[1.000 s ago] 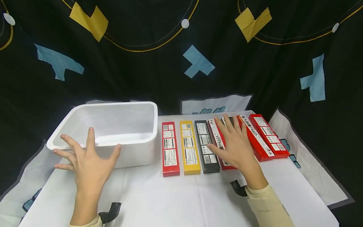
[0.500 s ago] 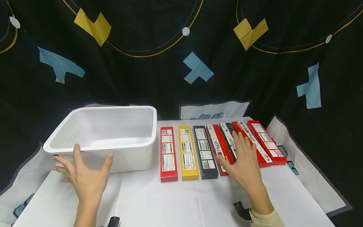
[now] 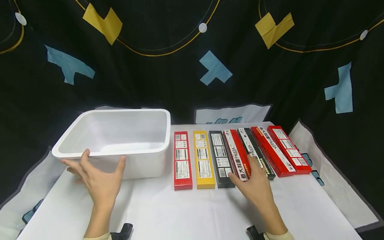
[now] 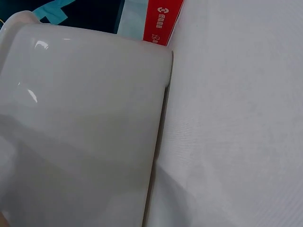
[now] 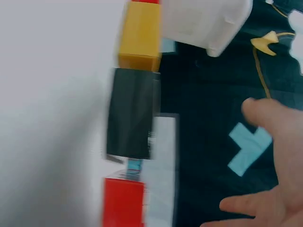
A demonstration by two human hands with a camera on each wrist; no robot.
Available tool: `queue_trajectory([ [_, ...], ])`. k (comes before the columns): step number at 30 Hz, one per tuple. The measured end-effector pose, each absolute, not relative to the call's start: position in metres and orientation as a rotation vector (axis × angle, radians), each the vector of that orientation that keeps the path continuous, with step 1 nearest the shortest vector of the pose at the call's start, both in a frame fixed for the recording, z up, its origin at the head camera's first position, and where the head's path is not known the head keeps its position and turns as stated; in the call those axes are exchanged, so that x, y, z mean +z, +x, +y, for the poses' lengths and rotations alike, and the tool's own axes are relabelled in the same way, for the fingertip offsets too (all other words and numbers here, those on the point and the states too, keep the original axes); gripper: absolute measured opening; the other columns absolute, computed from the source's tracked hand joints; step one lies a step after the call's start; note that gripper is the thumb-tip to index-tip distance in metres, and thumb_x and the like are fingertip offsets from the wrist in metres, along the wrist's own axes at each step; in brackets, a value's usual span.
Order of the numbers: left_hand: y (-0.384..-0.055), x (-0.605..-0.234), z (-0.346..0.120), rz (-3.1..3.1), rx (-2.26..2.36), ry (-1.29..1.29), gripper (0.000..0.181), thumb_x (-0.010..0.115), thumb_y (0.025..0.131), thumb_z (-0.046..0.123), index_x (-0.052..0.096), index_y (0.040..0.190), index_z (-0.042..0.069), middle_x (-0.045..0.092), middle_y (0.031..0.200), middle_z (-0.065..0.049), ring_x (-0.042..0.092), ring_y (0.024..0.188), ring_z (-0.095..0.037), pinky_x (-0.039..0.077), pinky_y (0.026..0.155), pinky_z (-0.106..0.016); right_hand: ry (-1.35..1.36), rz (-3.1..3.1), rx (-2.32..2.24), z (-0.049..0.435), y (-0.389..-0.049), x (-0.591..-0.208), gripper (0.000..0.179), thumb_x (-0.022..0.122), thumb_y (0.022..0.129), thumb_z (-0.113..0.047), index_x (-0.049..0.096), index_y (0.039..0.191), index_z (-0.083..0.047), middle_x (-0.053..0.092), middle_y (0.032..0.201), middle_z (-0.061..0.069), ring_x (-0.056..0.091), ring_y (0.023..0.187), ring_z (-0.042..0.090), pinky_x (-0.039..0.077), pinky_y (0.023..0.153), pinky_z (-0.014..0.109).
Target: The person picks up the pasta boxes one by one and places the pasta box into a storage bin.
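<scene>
My left hand (image 3: 100, 180), fingers spread, is in front of the white plastic bin (image 3: 147, 165), its fingertips overlapping the near rim in the head view. The bin's smooth wall (image 4: 85, 118) fills much of the left wrist view. Over the near end of a red pasta box (image 3: 235, 150) with a white stripe hovers my right hand (image 3: 256, 183). Its thumb and fingers are apart, one on each side of that box's end. Left of it lies a black box (image 3: 220, 156); to its right is a black pasta box (image 3: 253, 145). Thumb and fingers stand apart in the right wrist view too.
A red box (image 3: 182, 156) and a yellow box (image 3: 204, 156) lie between the bin and the black box. Two more red boxes, one striped (image 3: 271, 150) and one labelled (image 3: 289, 150), lie at the right. A black curtain (image 3: 168, 83) hangs behind the white table (image 3: 180, 213).
My right hand has come down and back toward the near ends of the boxes, uncovering the black pasta box. My left hand has lowered toward the bin's front. The head view has shifted slightly.
</scene>
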State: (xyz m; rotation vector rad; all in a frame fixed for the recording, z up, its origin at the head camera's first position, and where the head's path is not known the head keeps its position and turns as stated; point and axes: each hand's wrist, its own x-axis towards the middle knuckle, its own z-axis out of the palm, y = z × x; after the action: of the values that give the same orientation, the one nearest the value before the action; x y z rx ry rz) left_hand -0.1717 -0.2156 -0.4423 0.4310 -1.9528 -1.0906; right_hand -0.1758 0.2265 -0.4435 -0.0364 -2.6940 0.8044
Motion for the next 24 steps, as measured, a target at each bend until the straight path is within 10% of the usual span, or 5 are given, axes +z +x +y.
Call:
queue_trajectory([
  [8,-0.185,-0.441,-0.214,-1.811,-1.003,0.225,0.096,0.088,0.067,0.034,0.033,0.142,0.014,-0.018,0.159,-0.020,-0.016,0.146,-0.018,0.012,0.115,-0.032,-0.105,-2.678,0.776,0.231,-0.182,-0.453,0.086,0.073,0.079,-0.054,0.046,0.140,0.001,0.058,0.125,0.021,0.057,0.108,0.036,0.046,0.087,0.056],
  [24,-0.184,-0.449,-0.219,-1.791,-0.989,0.151,0.096,0.088,0.067,0.032,0.031,0.143,0.018,-0.020,0.157,-0.023,-0.017,0.146,-0.020,0.013,0.115,-0.031,-0.163,-2.812,0.703,0.235,-0.179,-0.459,0.055,0.079,0.077,-0.030,0.059,0.111,0.008,0.066,0.092,0.022,0.063,0.080,0.039,0.047,0.069,0.054],
])
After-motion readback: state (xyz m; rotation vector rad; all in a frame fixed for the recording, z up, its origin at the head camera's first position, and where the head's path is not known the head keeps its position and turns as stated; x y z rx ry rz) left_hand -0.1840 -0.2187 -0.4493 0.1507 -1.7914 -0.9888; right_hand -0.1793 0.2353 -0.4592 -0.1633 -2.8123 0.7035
